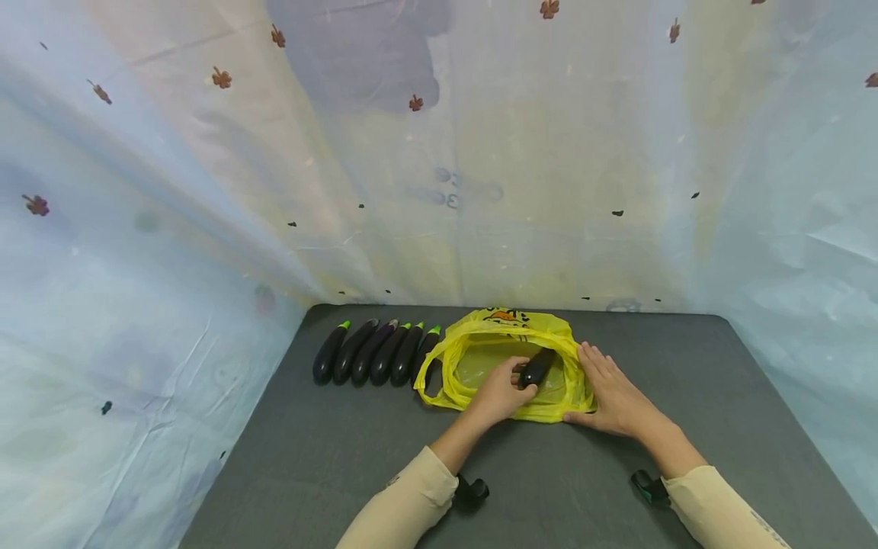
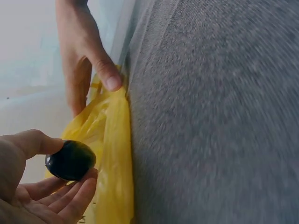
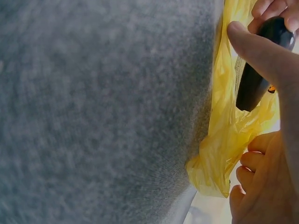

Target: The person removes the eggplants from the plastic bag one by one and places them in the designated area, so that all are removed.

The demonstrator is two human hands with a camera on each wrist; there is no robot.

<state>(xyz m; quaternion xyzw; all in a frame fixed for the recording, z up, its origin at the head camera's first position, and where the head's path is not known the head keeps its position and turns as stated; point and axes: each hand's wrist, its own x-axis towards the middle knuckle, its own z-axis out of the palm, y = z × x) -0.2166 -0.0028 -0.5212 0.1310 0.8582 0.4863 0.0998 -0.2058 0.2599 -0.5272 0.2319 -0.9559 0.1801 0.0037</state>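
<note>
In the head view, my left hand point(image 1: 503, 390) pinches a dark eggplant point(image 1: 538, 367) by its near end, at the mouth of a yellow plastic bag point(image 1: 576, 396). The left wrist view shows the eggplant's rounded end point(image 2: 70, 160) between thumb and fingers. My right hand point(image 1: 615, 398) rests against the bag's right side with fingers extended. Its thumb point(image 3: 252, 44) lies along the near rim in the right wrist view, where the eggplant point(image 3: 252, 86) points into the bag. The bag lies on its side, its opening facing me.
Several eggplants point(image 1: 362, 357) lie in a row left of the bag, the rightmost partly hidden behind a bag handle point(image 1: 427, 390). The grey table point(image 1: 309, 465) extends around them. A patterned plastic sheet point(image 1: 535, 252) hangs behind the table and along its sides.
</note>
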